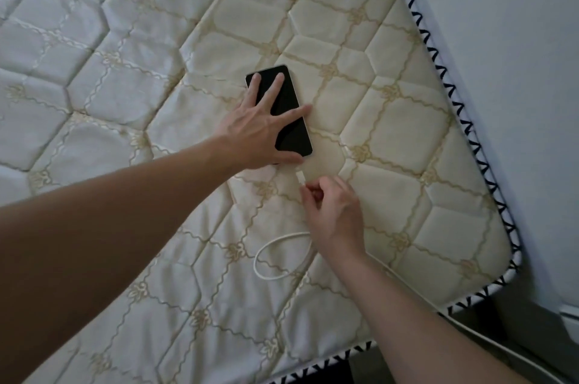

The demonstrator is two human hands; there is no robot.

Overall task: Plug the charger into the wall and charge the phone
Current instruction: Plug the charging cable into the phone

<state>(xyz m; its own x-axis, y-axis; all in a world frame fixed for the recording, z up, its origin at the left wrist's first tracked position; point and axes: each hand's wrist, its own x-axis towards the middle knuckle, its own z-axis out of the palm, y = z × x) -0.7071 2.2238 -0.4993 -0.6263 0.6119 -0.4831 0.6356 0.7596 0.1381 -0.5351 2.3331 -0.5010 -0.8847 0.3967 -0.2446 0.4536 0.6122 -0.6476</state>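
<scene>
Phone (pixel 294 136) flat on mattress (pixel 407 133), my left hand (pixel 250 129) splayed, pinning screen. Right hand (pixel 332 211) pinches connector (pixel 299 178) at phone's bottom port, seating unclear. Cable (pixel 272 255) wall end out of view. To do: push home.

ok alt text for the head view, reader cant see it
A left hand presses a dark phone flat on a quilted mattress while the right hand pinches the connector of a white cable at the phone's bottom edge. Slack cable loops by the right wrist.
</scene>
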